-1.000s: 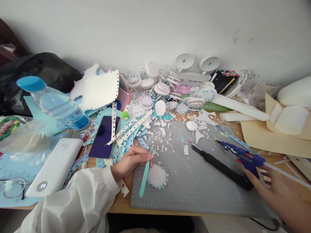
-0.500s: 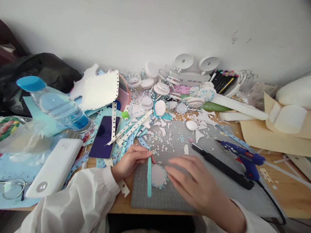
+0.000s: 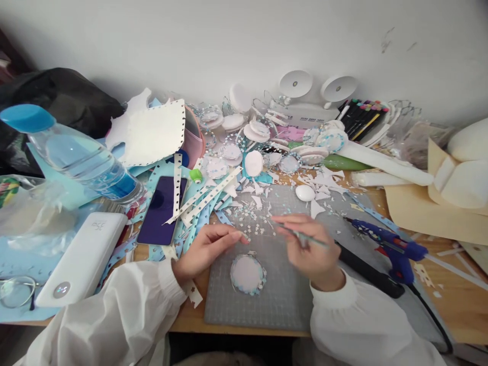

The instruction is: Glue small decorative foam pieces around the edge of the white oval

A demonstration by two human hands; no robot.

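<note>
Teal in colour, a slim stick [image 3: 312, 238] is held above the grey cutting mat [image 3: 274, 300], pinched between the thumb and fingers of the right hand [image 3: 310, 249]. The grip is blurred, so the exact contact cannot be told. By the left hand [image 3: 208, 249], the fingers are held close together and curled, the thumb near the index finger; whether anything small is pinched there cannot be told.

Trouble could be caused by haste: small star pieces [image 3: 259, 223] are scattered just beyond the hands and could be swept aside by a sleeve or a knuckle. A loose pinch might let the stick be twisted or dropped, and the beaded edge of the round white disc [image 3: 247, 274] could be snagged if it were brushed.

The stick's long axis is laid crosswise at a shallow slant: one end is pointed left and slightly towards the wall, the other right and slightly towards the body. Which end is the working tip cannot be made out.

Nearer the mat's front edge, the disc is laid flat between the two forearms. To the right, a black-handled tool [image 3: 366, 267] is partly hidden by the right hand, and a blue glue gun [image 3: 396, 244] is set beyond it. Farther left, a phone [image 3: 160, 213] is crossed by a punched paper strip [image 3: 177, 188], with a white power bank [image 3: 82, 259] placed beside.
</note>
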